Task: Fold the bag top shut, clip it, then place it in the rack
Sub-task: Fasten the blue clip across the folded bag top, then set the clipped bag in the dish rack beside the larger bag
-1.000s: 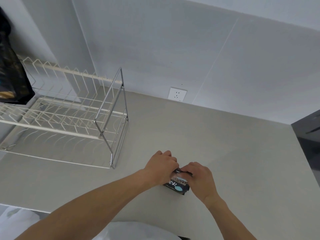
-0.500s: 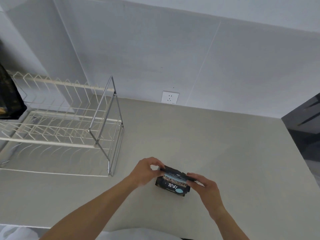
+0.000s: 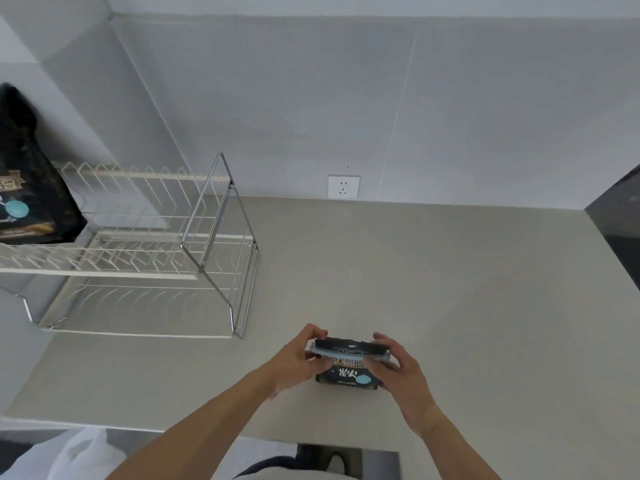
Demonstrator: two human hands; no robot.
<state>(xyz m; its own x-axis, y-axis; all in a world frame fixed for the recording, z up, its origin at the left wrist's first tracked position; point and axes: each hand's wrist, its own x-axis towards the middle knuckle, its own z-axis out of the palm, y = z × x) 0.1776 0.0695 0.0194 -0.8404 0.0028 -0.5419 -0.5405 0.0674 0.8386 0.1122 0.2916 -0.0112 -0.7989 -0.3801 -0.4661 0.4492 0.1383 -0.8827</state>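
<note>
Since a moment ago both hands have drawn apart to the ends of the bag, and a pale blue clip (image 3: pixel 349 353) now shows along its folded top. Her or his left hand (image 3: pixel 300 358) pinches the left end of the clip, thumb below and fingers curled over the top; the right hand (image 3: pixel 398 367) grips the right end the same way, wrist bent inward. Both forearms reach forward from the bottom edge, converging on the small black bag (image 3: pixel 348 374), which stands on the grey counter (image 3: pixel 433 289) near its front edge. Well apart to the left stands the wire rack (image 3: pixel 145 251), with another black bag (image 3: pixel 27 188) leaning at its far left. A wall socket (image 3: pixel 343 187) sits just above the counter.
</note>
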